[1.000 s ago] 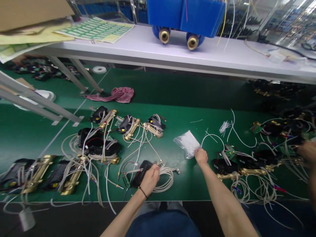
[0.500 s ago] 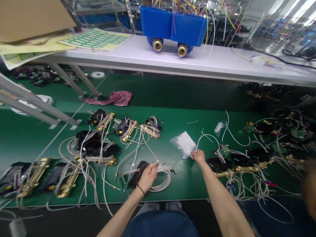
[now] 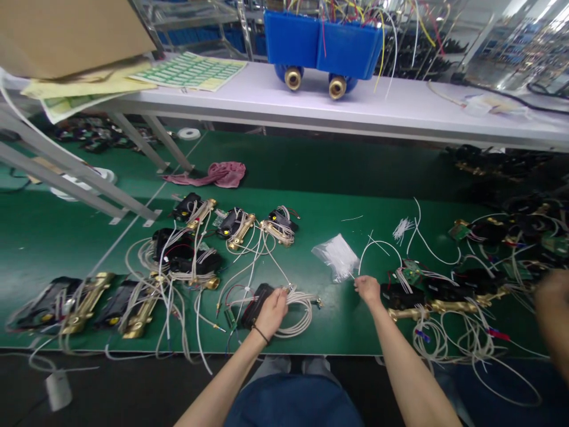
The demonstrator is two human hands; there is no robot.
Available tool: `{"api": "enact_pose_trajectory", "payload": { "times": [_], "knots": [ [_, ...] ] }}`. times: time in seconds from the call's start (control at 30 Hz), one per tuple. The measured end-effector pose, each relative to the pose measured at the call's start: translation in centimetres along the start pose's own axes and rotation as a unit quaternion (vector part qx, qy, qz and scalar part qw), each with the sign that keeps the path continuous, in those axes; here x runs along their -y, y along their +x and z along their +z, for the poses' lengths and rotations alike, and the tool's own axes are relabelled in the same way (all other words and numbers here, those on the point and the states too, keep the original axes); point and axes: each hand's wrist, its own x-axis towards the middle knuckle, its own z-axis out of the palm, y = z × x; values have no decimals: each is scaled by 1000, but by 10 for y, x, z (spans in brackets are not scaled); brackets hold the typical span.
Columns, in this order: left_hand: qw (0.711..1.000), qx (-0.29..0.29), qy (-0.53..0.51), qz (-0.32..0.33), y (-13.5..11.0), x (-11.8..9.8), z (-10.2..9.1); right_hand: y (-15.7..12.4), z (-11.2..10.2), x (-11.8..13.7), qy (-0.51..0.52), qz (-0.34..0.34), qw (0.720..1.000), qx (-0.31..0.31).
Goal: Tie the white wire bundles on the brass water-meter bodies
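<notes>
My left hand [image 3: 272, 311] is closed on a coil of white cable [image 3: 299, 309] beside a black module [image 3: 255, 301] at the near edge of the green bench [image 3: 311, 178]. A little to the right, my right hand [image 3: 368, 289] pinches a thin white tie [image 3: 354, 276] whose far end reaches the mouth of a clear bag of white ties [image 3: 340, 256]. Right of that hand lies a black and brass assembly [image 3: 438, 305] with loose white wires.
Several black and brass wired units [image 3: 186, 261] lie to the left. A pink cloth [image 3: 217, 174] sits further back. A white shelf [image 3: 400, 112] carries a blue bin [image 3: 322, 44] and label sheets [image 3: 191, 70]. Another person's hand [image 3: 551, 290] is at the right edge.
My right hand has drawn back from the clear bag toward me, with a thin white tie between its fingers. My left hand has stayed on the cable coil.
</notes>
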Motion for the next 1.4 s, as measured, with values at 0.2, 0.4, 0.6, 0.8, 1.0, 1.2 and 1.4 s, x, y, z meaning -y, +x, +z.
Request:
{"api": "enact_pose_trajectory", "payload": {
  "times": [0.2, 0.4, 0.6, 0.8, 1.0, 1.2, 1.4],
  "knots": [
    [999, -9, -44, 26, 0, 3, 3, -99, -22, -43, 144, 0, 986, 88],
    [999, -37, 19, 29, 0, -2, 4, -175, 1, -18, 263, -33, 928, 262],
    [996, -56, 56, 43, -1, -2, 2, -160, 50, 41, 249, -29, 949, 190],
    [996, -58, 65, 31, -1, -3, 2, -152, 57, 77, 223, -109, 953, 176],
    [989, -39, 114, 83, -8, -13, -1, -164, 29, 103, 47, -238, 967, 81],
    [971, 65, 174, 151, -22, -20, 0, -153, 7, 134, -64, -289, 954, 52],
    [959, 96, 192, 186, -25, -16, -3, -137, 13, 148, -56, -306, 949, 50]
  ]
}}
